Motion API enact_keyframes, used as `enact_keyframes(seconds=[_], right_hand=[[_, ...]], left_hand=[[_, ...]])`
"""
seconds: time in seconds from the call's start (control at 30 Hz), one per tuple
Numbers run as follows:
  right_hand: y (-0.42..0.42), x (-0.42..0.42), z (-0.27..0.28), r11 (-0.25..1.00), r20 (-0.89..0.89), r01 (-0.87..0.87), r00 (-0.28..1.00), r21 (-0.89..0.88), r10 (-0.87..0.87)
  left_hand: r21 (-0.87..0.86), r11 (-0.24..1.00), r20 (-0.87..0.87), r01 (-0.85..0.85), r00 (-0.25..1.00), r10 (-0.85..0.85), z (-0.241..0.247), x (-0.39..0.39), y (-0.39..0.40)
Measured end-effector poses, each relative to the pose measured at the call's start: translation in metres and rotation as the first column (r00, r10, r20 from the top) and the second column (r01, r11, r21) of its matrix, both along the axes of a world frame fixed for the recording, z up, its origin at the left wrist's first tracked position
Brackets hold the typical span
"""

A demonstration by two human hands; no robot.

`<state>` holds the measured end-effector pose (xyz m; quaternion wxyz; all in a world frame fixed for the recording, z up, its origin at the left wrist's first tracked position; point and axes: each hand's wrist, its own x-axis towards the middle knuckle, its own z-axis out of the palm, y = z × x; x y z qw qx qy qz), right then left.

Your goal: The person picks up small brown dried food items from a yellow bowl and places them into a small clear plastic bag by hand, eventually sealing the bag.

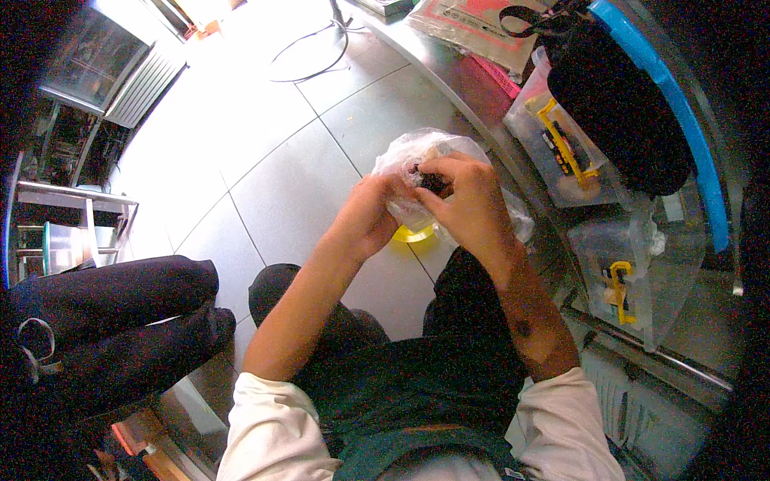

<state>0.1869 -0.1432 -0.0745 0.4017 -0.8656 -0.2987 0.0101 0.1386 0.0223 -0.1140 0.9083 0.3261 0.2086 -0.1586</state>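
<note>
In front of my knees, my left hand [380,207] grips the gathered edge of a thin clear plastic bag [432,138]. My right hand [472,189] meets it there, thumb and fingertips pinching a small dark item [431,182] at the bag's mouth. What that item is, I cannot tell, since my fingers cover much of it. Loose plastic of the bag spreads behind both hands and hangs out past my right wrist. Below the hands shows part of a round yellow rim [414,233], mostly hidden by the bag and my hands.
Grey floor tiles [283,162] lie ahead, with a black cable [337,63] looped on them. At right, a metal rack holds clear plastic bins [556,186] with yellow latches and a black bag [619,114]. Another person's dark-trousered legs [120,300] are close at left.
</note>
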Motion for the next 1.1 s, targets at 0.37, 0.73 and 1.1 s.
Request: enact_keyframes(seconds=[0.37, 0.73, 1.1], right_hand=[[-0.001, 0.002, -0.004, 0.998, -0.108, -0.021, 0.994, 0.06, 0.027], [0.006, 0.0, -0.005, 0.999, -0.095, 0.032, 0.995, 0.018, -0.03], [0.01, 0.002, -0.007, 1.0, -0.073, 0.012, 0.997, 0.008, -0.011]], left_hand=[[0.046, 0.998, 0.008, -0.052, 0.999, 0.052, -0.002, -0.002, -0.002], [0.022, 0.991, -0.059, -0.135, 0.989, 0.136, -0.009, -0.006, -0.002], [-0.131, 0.962, -0.064, -0.239, 0.971, 0.232, -0.017, -0.011, -0.006]])
